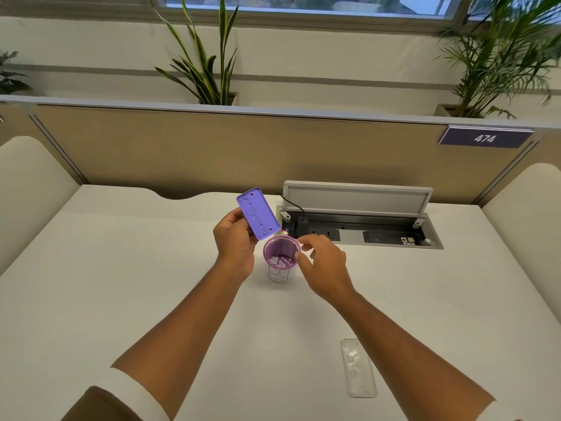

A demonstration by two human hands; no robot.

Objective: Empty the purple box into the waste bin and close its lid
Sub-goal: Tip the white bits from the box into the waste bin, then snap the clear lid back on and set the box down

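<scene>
Desk (151, 284) white; left hand (235, 243) grips purple box (258, 212); right hand (321, 265) loose, empty.

purple box (258, 216), purple-rimmed waste bin (281, 262), white table (151, 268)

sign (485, 137): "474", white on dark blue | mounted on desk partition (243, 147)

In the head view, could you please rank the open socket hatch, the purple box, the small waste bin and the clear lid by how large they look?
1. Socket hatch, clearly largest.
2. and 3. Clear lid and purple box: alike; the lid lies nearer the camera, so I won't rank them.
4. Waste bin, partly hidden by the hands, so unsure.
</scene>
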